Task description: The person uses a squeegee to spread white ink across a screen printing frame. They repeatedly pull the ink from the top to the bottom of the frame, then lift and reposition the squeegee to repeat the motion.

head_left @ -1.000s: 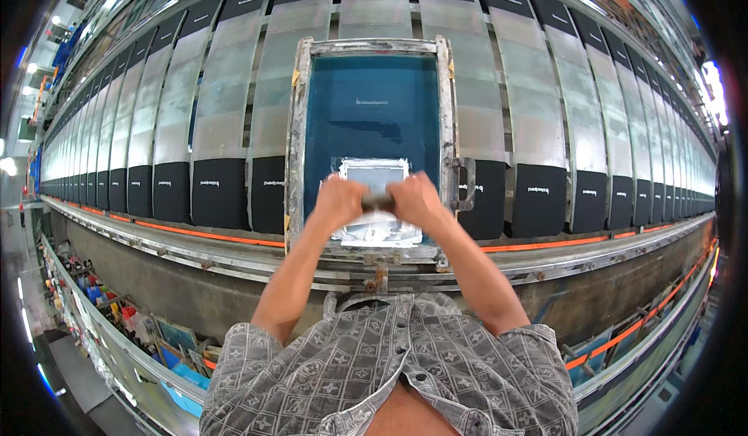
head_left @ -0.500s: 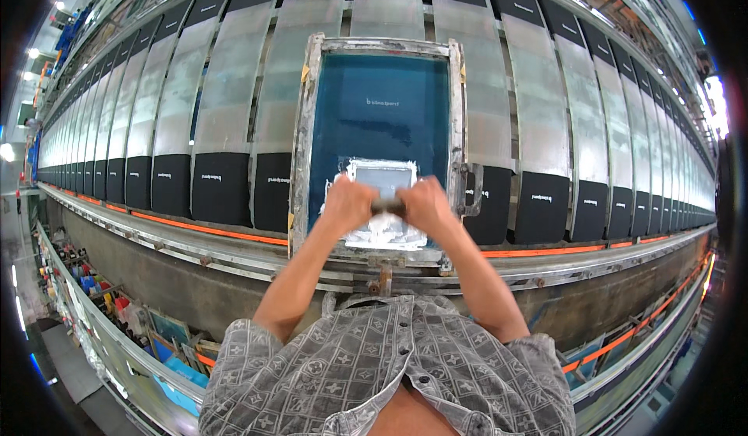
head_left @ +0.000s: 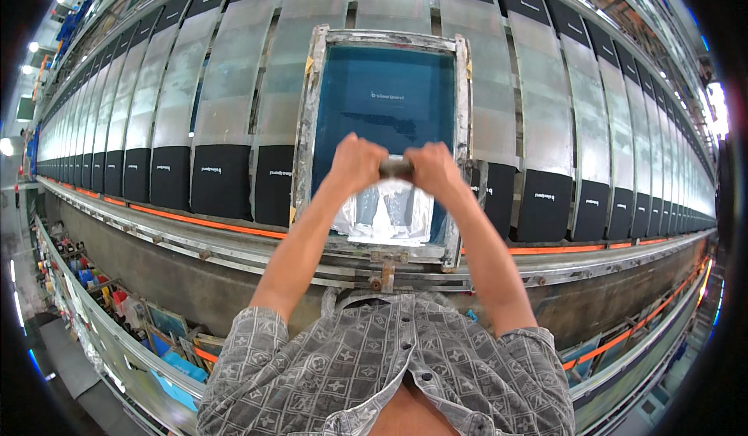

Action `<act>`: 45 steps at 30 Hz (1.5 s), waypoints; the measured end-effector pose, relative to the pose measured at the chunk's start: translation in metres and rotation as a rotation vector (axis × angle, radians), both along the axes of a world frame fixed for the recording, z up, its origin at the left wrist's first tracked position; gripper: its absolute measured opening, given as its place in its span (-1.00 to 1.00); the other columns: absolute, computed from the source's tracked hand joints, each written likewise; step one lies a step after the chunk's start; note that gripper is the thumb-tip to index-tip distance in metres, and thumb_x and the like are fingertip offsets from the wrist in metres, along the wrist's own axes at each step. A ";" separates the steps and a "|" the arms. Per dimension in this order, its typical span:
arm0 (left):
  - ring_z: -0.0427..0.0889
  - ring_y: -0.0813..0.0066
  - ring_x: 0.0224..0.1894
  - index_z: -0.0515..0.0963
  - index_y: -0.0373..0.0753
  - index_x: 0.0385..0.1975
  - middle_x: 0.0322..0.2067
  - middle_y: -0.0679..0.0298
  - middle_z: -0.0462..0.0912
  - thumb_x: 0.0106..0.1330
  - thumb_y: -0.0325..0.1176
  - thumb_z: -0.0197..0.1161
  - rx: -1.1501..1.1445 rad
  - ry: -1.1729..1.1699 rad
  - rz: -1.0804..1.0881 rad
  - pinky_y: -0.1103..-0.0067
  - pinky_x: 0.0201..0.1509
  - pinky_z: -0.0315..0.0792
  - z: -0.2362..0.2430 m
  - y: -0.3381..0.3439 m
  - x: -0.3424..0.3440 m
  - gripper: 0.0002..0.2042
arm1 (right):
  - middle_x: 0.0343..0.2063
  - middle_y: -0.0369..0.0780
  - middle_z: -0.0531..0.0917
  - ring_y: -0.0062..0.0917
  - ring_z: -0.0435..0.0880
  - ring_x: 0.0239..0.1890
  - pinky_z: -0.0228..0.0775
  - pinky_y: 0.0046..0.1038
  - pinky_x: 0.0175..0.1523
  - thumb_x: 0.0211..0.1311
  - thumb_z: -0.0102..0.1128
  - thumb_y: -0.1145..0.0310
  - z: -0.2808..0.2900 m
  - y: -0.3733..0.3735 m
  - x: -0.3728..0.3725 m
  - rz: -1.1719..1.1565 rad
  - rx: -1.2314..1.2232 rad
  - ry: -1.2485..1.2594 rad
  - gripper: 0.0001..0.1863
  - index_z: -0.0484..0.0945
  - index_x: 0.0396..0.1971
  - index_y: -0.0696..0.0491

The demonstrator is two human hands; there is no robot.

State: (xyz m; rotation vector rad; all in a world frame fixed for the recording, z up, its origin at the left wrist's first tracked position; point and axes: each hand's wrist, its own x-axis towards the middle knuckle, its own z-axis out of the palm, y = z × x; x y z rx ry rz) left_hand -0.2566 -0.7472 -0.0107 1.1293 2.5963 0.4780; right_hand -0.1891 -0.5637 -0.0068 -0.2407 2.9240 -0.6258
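A screen-printing frame (head_left: 463,109) with blue mesh (head_left: 382,70) lies across one of the pallets in front of me. My left hand (head_left: 358,165) and my right hand (head_left: 432,169) are both closed around a squeegee (head_left: 396,168), one at each side of its grip. The grip is blurred and its blade is hidden behind my hands. White ink (head_left: 382,222) is spread over the near part of the mesh, between the squeegee and the frame's near bar. Farther up, a small light print design (head_left: 387,95) shows in the mesh.
Long pallets stretch left and right in a row, with black fabric pieces (head_left: 222,179) on their near and far ends. An orange strip (head_left: 195,220) and a metal rail (head_left: 538,278) run along the near side. Bottles and containers (head_left: 117,296) stand low at the left.
Both hands have pushed the squeegee away from my body, up the mesh. More of the white ink now shows on the near side of my hands.
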 end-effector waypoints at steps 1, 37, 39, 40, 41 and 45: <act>0.58 0.13 -0.45 0.59 -0.09 -0.65 -0.61 0.18 0.60 -0.11 -0.34 0.33 -0.078 0.003 -0.014 0.35 -0.22 0.37 0.004 -0.006 0.023 -0.95 | -0.61 -0.13 0.59 -0.20 0.59 -0.40 0.38 -0.21 -0.16 -0.05 0.39 0.05 -0.016 -0.004 0.026 0.030 0.009 0.056 -0.67 0.60 -0.50 0.02; 0.56 0.36 -0.26 0.62 -0.12 -0.49 -0.42 0.36 0.63 -0.15 -0.39 0.39 0.054 0.111 0.080 0.43 -0.07 0.30 0.028 -0.213 0.046 -0.82 | -0.45 -0.04 0.63 -0.11 0.62 -0.39 0.42 -0.28 -0.28 0.23 0.14 0.17 -0.035 -0.103 -0.008 -0.960 -0.490 0.328 -0.72 0.57 -0.39 0.12; 0.56 0.34 -0.26 0.62 -0.12 -0.49 -0.42 0.33 0.63 -0.14 -0.36 0.41 0.057 0.114 0.077 0.41 -0.08 0.30 0.021 -0.213 0.040 -0.83 | -0.43 -0.05 0.66 -0.20 0.66 -0.37 0.45 -0.27 -0.26 0.24 0.12 0.16 -0.041 -0.103 -0.011 -1.005 -0.536 0.209 -0.71 0.59 -0.38 0.12; 0.56 0.30 -0.26 0.63 -0.14 -0.49 -0.43 0.29 0.63 -0.13 -0.33 0.43 0.023 0.076 0.106 0.39 -0.09 0.31 0.024 -0.210 0.039 -0.82 | -0.44 -0.05 0.66 -0.23 0.67 -0.37 0.45 -0.27 -0.26 0.25 0.12 0.16 -0.041 -0.106 -0.012 -1.009 -0.626 0.216 -0.69 0.59 -0.36 0.13; 0.56 0.27 -0.27 0.63 -0.16 -0.50 -0.44 0.26 0.63 -0.11 -0.30 0.43 -0.020 0.055 0.098 0.38 -0.10 0.31 0.027 -0.209 0.038 -0.82 | -0.44 -0.03 0.65 -0.32 0.68 -0.35 0.45 -0.29 -0.23 0.24 0.13 0.17 -0.053 -0.107 -0.014 -1.047 -0.723 0.158 -0.70 0.58 -0.42 0.14; 0.55 0.21 -0.28 0.61 -0.19 -0.52 -0.42 0.25 0.64 -0.10 -0.25 0.45 -0.087 0.006 0.094 0.32 -0.10 0.30 0.055 -0.203 0.036 -0.79 | -0.47 0.02 0.60 0.03 0.57 -0.34 0.43 -0.19 -0.30 0.28 0.08 0.22 -0.048 -0.112 -0.009 -0.990 -0.788 0.137 -0.75 0.50 -0.39 0.12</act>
